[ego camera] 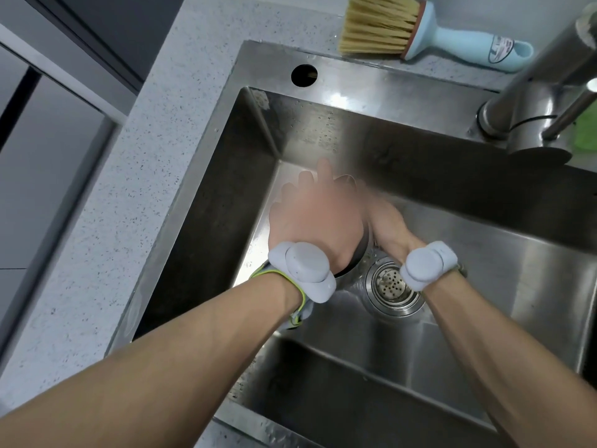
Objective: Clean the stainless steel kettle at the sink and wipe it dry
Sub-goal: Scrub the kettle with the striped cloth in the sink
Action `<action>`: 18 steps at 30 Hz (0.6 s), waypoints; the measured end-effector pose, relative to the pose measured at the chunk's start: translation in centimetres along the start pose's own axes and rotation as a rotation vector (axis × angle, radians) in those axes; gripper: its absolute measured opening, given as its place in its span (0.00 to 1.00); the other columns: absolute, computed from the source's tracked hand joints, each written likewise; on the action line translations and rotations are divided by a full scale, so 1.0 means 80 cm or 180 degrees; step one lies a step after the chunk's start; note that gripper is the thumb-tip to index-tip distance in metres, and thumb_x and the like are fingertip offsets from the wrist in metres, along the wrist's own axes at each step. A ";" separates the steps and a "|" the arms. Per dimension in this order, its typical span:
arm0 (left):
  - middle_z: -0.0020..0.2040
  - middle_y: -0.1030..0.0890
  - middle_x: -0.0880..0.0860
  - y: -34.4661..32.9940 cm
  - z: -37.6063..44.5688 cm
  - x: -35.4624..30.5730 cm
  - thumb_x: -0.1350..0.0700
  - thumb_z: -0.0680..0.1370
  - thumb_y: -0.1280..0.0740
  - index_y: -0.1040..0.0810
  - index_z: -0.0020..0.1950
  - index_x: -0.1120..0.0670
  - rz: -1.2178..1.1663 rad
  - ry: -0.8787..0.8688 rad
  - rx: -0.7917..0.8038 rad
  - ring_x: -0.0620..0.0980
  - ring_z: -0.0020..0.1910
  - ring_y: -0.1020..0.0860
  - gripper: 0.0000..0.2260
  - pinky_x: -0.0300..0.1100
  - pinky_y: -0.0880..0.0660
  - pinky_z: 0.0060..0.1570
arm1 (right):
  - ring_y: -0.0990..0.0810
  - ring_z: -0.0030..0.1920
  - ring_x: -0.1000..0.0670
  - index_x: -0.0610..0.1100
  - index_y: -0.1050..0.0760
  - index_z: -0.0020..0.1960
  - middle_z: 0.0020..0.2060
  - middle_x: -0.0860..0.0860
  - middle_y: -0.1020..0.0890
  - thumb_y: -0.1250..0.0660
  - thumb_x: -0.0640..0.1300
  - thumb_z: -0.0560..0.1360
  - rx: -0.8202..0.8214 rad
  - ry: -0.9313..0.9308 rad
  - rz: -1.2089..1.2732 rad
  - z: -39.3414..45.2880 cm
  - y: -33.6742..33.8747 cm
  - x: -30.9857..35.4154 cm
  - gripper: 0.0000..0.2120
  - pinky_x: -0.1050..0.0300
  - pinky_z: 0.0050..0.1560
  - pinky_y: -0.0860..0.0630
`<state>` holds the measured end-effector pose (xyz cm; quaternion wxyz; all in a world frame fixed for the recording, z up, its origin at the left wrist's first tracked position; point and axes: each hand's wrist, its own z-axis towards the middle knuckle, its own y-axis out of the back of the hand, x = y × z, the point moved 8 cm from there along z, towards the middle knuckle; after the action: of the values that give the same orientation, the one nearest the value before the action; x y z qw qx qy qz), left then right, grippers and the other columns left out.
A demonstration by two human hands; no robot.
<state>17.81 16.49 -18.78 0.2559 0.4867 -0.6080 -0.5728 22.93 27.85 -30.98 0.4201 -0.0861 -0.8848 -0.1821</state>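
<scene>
The stainless steel kettle (359, 250) lies low in the steel sink (323, 92), almost wholly covered by my hands; only a curved dark edge shows under my left wrist. My left hand (315, 218) lies on top of it with fingers spread and fairly straight, blurred by motion. My right hand (389, 226) reaches in from the right against the kettle's side. Its fingers are hidden behind my left hand and the blur. Both wrists wear grey bands.
A round drain strainer (392, 286) sits just below my right wrist. The faucet (536, 101) rises at the back right with a green cloth (586, 132) beside it. A blue-handled scrub brush (429, 30) lies on the speckled counter (129, 156) behind the sink.
</scene>
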 end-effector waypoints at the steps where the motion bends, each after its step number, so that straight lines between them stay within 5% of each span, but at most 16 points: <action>1: 0.63 0.24 0.53 0.000 0.001 0.000 0.44 0.83 0.51 0.38 0.75 0.51 0.0005 0.0009 0.0006 0.59 0.58 0.27 0.22 0.52 0.33 0.50 | 0.21 0.48 0.59 0.53 0.19 0.45 0.48 0.55 0.17 0.48 0.58 0.85 -0.0023 -0.0007 0.0030 -0.007 -0.003 -0.015 0.22 0.63 0.49 0.30; 4: 0.64 0.25 0.54 0.000 0.001 0.000 0.44 0.84 0.51 0.38 0.76 0.51 0.0018 0.0040 0.0041 0.59 0.58 0.28 0.22 0.52 0.33 0.50 | 0.25 0.68 0.49 0.43 0.24 0.67 0.66 0.46 0.22 0.51 0.50 0.87 -0.0328 -0.0036 0.0395 -0.028 -0.009 -0.049 0.21 0.51 0.70 0.32; 7: 0.65 0.26 0.54 0.001 -0.002 -0.002 0.44 0.84 0.52 0.39 0.76 0.51 0.0007 0.0023 0.0103 0.59 0.60 0.28 0.22 0.53 0.32 0.52 | 0.36 0.77 0.53 0.47 0.32 0.77 0.76 0.51 0.31 0.53 0.56 0.86 -0.0599 -0.0070 0.0836 -0.054 -0.011 -0.052 0.25 0.49 0.79 0.42; 12: 0.65 0.26 0.54 0.001 0.000 0.000 0.44 0.84 0.52 0.38 0.75 0.51 0.0007 0.0025 0.0096 0.59 0.60 0.28 0.22 0.52 0.34 0.50 | 0.27 0.64 0.65 0.68 0.26 0.62 0.57 0.71 0.22 0.52 0.61 0.83 -0.0963 0.0937 0.0801 -0.090 -0.003 0.030 0.17 0.58 0.70 0.36; 15: 0.64 0.25 0.54 0.001 -0.002 -0.001 0.44 0.84 0.52 0.38 0.75 0.52 0.0030 -0.0003 0.0096 0.59 0.59 0.27 0.22 0.51 0.34 0.49 | 0.21 0.52 0.61 0.60 0.18 0.49 0.47 0.63 0.16 0.45 0.61 0.82 -0.1027 0.0585 0.1005 -0.066 0.007 0.025 0.17 0.53 0.60 0.27; 18: 0.63 0.25 0.54 0.001 -0.001 -0.002 0.44 0.84 0.52 0.36 0.73 0.51 0.0053 -0.0009 0.0052 0.59 0.59 0.27 0.21 0.50 0.37 0.47 | 0.21 0.63 0.49 0.50 0.17 0.59 0.57 0.52 0.15 0.48 0.64 0.83 -0.0712 -0.0154 0.0877 -0.042 0.000 -0.012 0.26 0.46 0.69 0.29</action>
<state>17.93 16.61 -18.64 0.2557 0.4829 -0.6170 -0.5663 25.92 26.53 -29.79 0.4074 -0.2570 -0.8488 -0.2180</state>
